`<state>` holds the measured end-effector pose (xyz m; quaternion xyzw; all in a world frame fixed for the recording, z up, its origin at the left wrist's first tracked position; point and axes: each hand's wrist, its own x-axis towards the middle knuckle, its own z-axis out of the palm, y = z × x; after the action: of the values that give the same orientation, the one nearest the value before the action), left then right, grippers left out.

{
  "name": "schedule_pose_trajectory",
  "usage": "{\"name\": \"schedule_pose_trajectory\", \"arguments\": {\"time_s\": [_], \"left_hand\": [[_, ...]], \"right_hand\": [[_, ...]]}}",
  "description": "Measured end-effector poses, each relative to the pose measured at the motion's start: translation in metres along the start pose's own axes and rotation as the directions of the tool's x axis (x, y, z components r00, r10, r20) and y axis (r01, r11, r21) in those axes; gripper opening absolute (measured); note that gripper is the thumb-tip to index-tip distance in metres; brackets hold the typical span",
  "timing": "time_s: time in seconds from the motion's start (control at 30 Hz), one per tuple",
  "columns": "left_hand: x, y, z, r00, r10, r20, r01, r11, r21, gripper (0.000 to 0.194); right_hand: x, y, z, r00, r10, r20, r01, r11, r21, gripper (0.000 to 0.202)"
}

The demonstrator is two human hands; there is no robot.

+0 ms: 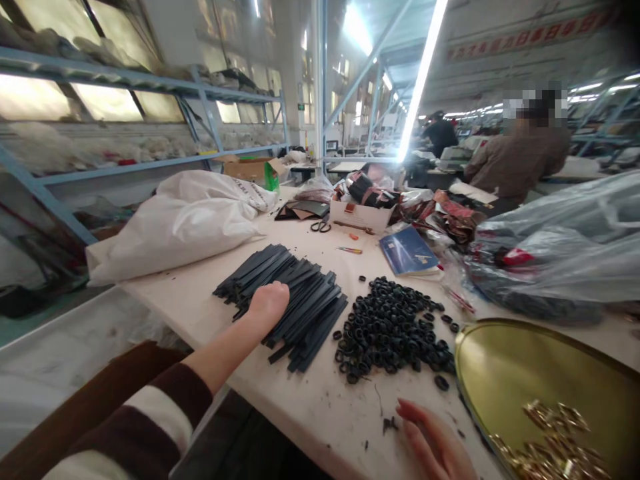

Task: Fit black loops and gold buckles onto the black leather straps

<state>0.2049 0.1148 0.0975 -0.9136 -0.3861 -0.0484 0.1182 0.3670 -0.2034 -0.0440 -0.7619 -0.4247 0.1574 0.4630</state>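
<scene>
only one of two hands (270, 301) touches one strip pile (313, 303).

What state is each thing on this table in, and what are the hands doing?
Left hand: curled, on the strips; grip hidden
Strips: loose, piled flat
Right hand: fingers extended, nothing visibly held
Rings: loose, heaped
Tray: holding gold pieces
Gold pieces: loose, in a heap
Book: closed, lying flat
Box: open, filled above its rim
Sack: bulging, lying down

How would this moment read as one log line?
left hand: at dark strips, grip unclear; right hand: open, near black rings; gold tray: shiny pieces
</scene>
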Motion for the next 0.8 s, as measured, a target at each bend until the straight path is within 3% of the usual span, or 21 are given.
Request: {"name": "schedule_pose_trajectory", "arguments": {"time_s": [0.13, 0.2, 0.23, 0.3, 0.33, 0.37, 0.4, 0.47, 0.53, 0.57, 0.6, 0.67, 0.73, 0.8], "left_hand": [[-0.025, 0.026, -0.026, 0.996, 0.067, -0.053, -0.065, 0.997, 0.027, 0.024], [-0.051, 0.051, -0.035, 0.970, 0.225, -0.093, -0.229, 0.973, -0.034, 0.022], [-0.065, 0.065, -0.038, 0.929, 0.346, -0.129, -0.358, 0.930, -0.086, 0.020], [-0.093, 0.094, -0.037, 0.783, 0.572, -0.244, -0.616, 0.766, -0.181, 0.019], [-0.104, 0.108, -0.035, 0.720, 0.627, -0.298, -0.691, 0.684, -0.232, 0.019], [-0.112, 0.121, -0.031, 0.697, 0.634, -0.335, -0.717, 0.617, -0.324, 0.018], [-0.118, 0.132, -0.026, 0.726, 0.595, -0.346, -0.685, 0.574, -0.449, 0.016], [-0.123, 0.152, -0.016, 0.846, 0.443, -0.297, -0.514, 0.533, -0.672, 0.016], [-0.122, 0.167, -0.008, 0.958, 0.271, -0.091, -0.208, 0.441, -0.873, 0.018], [-0.120, 0.173, -0.006, 0.969, 0.240, 0.055, -0.032, 0.347, -0.937, 0.020], [-0.119, 0.178, -0.005, 0.946, 0.253, 0.202, 0.144, 0.230, -0.962, 0.019], [-0.117, 0.185, -0.005, 0.845, 0.337, 0.415, 0.443, -0.010, -0.896, 0.016], [-0.115, 0.187, -0.007, 0.792, 0.379, 0.479, 0.559, -0.132, -0.819, 0.017], [-0.115, 0.186, -0.008, 0.766, 0.372, 0.525, 0.614, -0.179, -0.769, 0.017]], "right_hand": [[-0.002, -0.020, -0.003, 0.988, 0.104, -0.112, -0.083, 0.982, 0.172, 0.035], [-0.005, -0.037, -0.005, 0.977, 0.176, -0.116, -0.128, 0.933, 0.335, 0.041], [-0.006, -0.046, -0.006, 0.979, 0.201, -0.045, -0.162, 0.889, 0.429, 0.045], [-0.011, -0.066, -0.008, 0.960, 0.182, 0.213, -0.274, 0.765, 0.583, 0.050], [-0.013, -0.075, -0.009, 0.922, 0.163, 0.350, -0.356, 0.711, 0.607, 0.047], [-0.015, -0.082, -0.010, 0.879, 0.162, 0.448, -0.432, 0.665, 0.609, 0.043], [-0.017, -0.087, -0.010, 0.843, 0.178, 0.507, -0.494, 0.627, 0.602, 0.041], [-0.021, -0.091, -0.011, 0.814, 0.253, 0.523, -0.559, 0.584, 0.589, 0.040], [-0.023, -0.089, -0.011, 0.822, 0.314, 0.475, -0.560, 0.594, 0.577, 0.041], [-0.024, -0.087, -0.012, 0.832, 0.322, 0.452, -0.546, 0.621, 0.562, 0.042], [-0.025, -0.085, -0.012, 0.842, 0.313, 0.439, -0.526, 0.655, 0.543, 0.042], [-0.023, -0.080, -0.017, 0.856, 0.260, 0.447, -0.476, 0.736, 0.481, 0.041], [-0.014, -0.073, -0.029, 0.883, 0.203, 0.423, -0.365, 0.863, 0.348, 0.040], [0.003, -0.063, -0.044, 0.943, 0.156, 0.294, -0.183, 0.981, 0.065, 0.039]]}}
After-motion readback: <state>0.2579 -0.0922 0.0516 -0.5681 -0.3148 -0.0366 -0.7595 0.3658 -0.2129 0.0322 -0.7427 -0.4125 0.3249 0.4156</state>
